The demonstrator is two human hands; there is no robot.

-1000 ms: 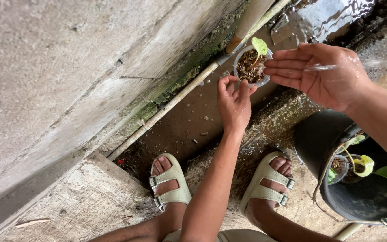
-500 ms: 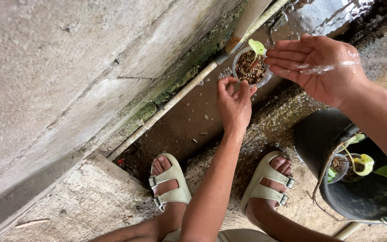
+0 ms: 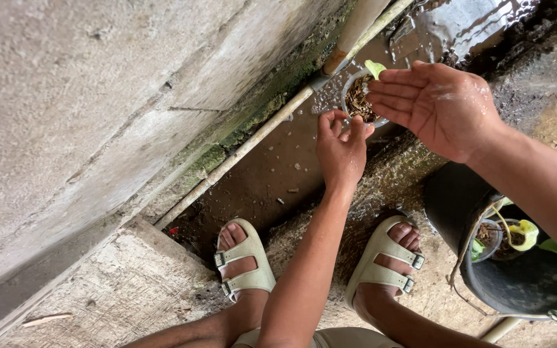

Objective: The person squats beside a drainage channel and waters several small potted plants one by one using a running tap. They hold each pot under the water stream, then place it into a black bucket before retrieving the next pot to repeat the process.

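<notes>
Sandals: pale green. Bucket, lower right: black. Leaf, top centre: light green. Wall, upper left: grey.

Layout, head view: wall fills the left side, with a pipe running along its foot, diagonally up to the right. Drain channel sits between pipe and curb. Small pot is at the far end of the channel, just beside the pipe. Left hand is at the pot's near rim, fingers touching it. Right hand is flat, palm up, right of the pot and partly over it. Both sandalled feet are on the floor near the channel, left forearm between them. Bucket is right of the right foot, with potted seedlings inside.
</notes>
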